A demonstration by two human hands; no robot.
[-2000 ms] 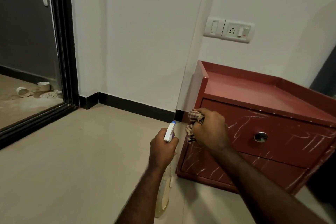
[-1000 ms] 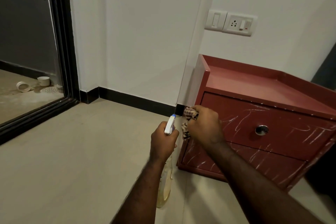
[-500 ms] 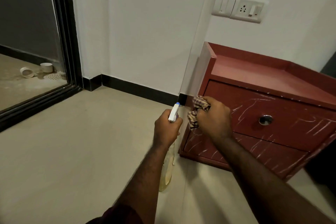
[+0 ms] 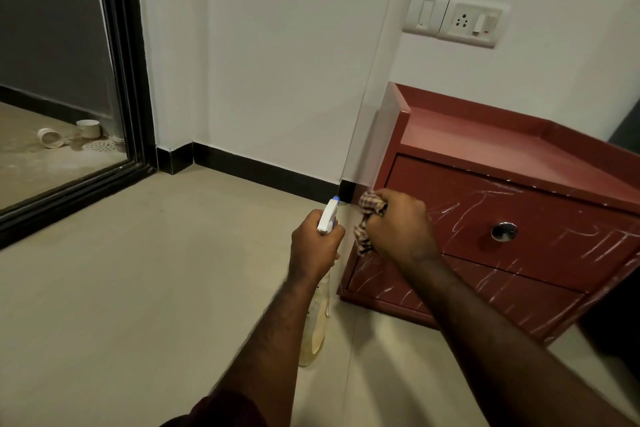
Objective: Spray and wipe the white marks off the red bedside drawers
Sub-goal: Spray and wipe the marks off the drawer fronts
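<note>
Drawers (image 4: 485, 204), red, bedside: right of the frame, on the pale floor (image 4: 138, 288), back against the white wall (image 4: 277, 45); two drawer fronts, one round metal knob (image 4: 504, 231) on the upper. White marks (image 4: 595, 246): thin scratchy streaks across both fronts, thickest toward the right edge and along the lower drawer. Cloth (image 4: 370, 206), checked: bunched in my right hand (image 4: 398, 229), fingers curled tight round it, at the left end of the upper drawer front, centre of frame; my knuckles hide whether it touches the wood. Spray bottle (image 4: 327, 220): gripped in my left hand (image 4: 313, 244), just left of the cloth, fingers wrapped about the neck; white head with blue tip points up toward the wall corner, clear body with yellowish liquid shows below my wrist. Switch and socket plate (image 4: 455, 21): white, upper right, on the wall above the drawers. Skirting (image 4: 263, 173), black: along the wall base. Door frame (image 4: 128, 62), dark: upper left; beyond it two white pipe fittings (image 4: 52, 138) beside a floor drain (image 4: 100, 146).
</note>
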